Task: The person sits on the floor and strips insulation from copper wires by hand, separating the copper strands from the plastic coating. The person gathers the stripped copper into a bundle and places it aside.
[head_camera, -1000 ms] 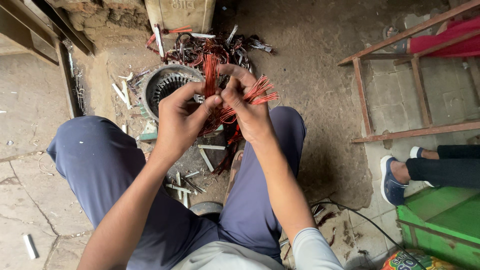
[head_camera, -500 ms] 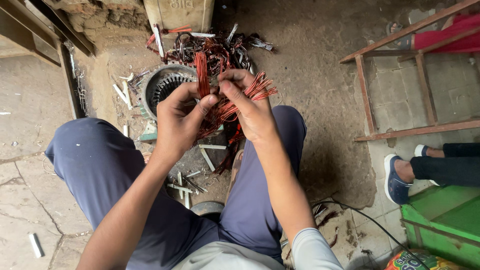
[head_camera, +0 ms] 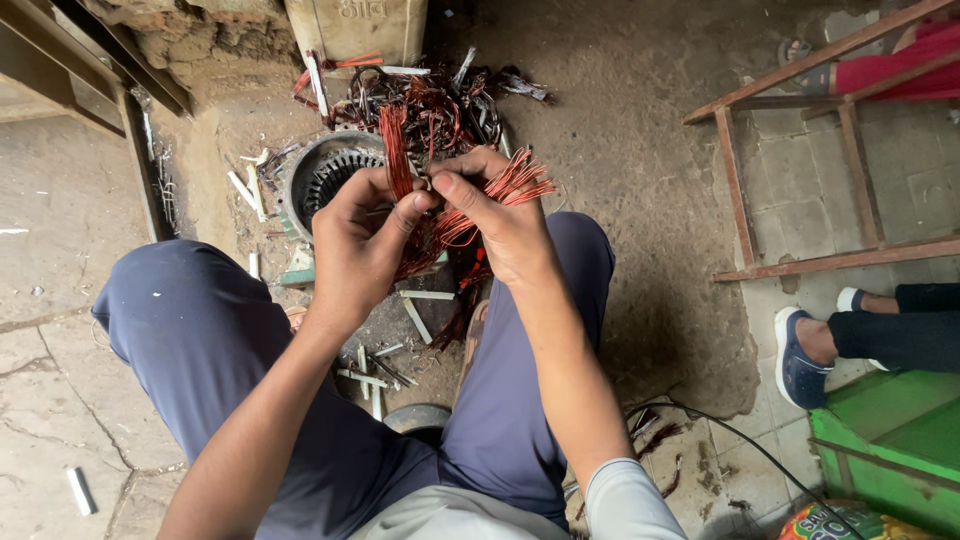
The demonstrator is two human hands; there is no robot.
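Note:
My left hand (head_camera: 360,245) and my right hand (head_camera: 495,215) meet above my knees, both gripping a bundle of copper-red winding wire (head_camera: 465,215). One strand group stands up from my left fingers toward the top; cut ends fan out to the right past my right hand. Just beyond the hands, on the ground, sits a round grey motor stator (head_camera: 325,175) with slotted teeth. A tangled pile of the same red wire (head_camera: 430,105) lies behind it.
White insulation strips (head_camera: 370,375) litter the dirt between my legs. A wooden frame (head_camera: 800,180) stands at the right, beside another person's foot in a blue shoe (head_camera: 800,350). A green box (head_camera: 885,450) is at the lower right, a beige can (head_camera: 355,25) at the top.
The upright strands have risen a little above my left fingers, and the fanned ends have shifted slightly right. Both hands stay on the bundle.

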